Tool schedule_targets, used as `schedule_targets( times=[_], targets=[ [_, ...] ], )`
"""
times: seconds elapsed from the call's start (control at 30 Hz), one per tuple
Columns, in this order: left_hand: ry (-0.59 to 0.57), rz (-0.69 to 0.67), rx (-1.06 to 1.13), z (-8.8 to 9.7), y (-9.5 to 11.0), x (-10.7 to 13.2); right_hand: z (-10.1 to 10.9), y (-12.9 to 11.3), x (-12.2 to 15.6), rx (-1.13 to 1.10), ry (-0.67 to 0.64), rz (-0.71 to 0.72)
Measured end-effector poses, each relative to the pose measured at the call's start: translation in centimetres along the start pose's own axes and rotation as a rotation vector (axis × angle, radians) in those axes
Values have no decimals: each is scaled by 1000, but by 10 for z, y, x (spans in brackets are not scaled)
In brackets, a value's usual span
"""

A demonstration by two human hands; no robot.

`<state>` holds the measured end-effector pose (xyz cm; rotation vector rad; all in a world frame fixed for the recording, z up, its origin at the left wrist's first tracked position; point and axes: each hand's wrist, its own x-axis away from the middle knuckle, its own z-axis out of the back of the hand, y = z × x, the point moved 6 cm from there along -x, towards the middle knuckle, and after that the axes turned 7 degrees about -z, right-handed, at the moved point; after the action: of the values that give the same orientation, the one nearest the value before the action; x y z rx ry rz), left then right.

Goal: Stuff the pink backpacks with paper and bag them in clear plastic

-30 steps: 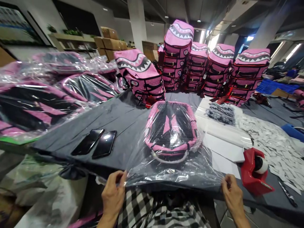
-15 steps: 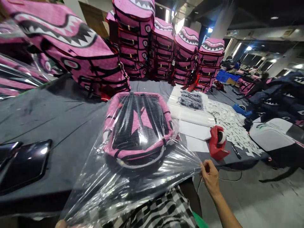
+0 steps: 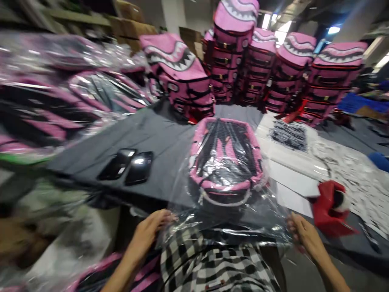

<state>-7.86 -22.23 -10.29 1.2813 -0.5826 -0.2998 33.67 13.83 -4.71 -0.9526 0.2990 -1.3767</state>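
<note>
A pink and black backpack [image 3: 226,154] lies back side up on the table, inside a clear plastic bag [image 3: 225,219]. The bag's loose mouth stretches toward me over the table's front edge. At the left corner of that mouth, my left hand [image 3: 154,225] is closed on the plastic, its fingers somewhat blurred. My right hand [image 3: 304,233] pinches the opposite corner. A pale looped strip, perhaps a strap or cord, shows through the film at the backpack's near end.
Stacked pink shark-mouth backpacks [image 3: 235,52] line the back. Bagged backpacks [image 3: 39,109] are piled at left. Two dark phones [image 3: 139,168] lie on the grey-covered table [image 3: 170,142]. To the right are a red tape dispenser [image 3: 332,209], white sheets [image 3: 293,198] and scattered white pieces [image 3: 349,166].
The view has swung left, bringing my left hand and the bagged pile into fuller sight. Both hands still hold the bag's mouth, which now lies less tautly stretched.
</note>
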Motion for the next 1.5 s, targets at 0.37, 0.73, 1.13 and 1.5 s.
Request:
schedule_targets(
  times=[0.37,0.73,1.13,1.5],
  targets=[
    [205,-202,-141,-17,30,2,-13,-22,-19,65,126,188],
    [145,-935,-686,30,21,-3,6,-6,19,174,419,824],
    [-83,-632,-283,32,44,-22,-15,-24,4,-690,264,515],
    [239,-470,-264,-12,69,-53,-46,-53,-21,-692,406,308]
  ],
)
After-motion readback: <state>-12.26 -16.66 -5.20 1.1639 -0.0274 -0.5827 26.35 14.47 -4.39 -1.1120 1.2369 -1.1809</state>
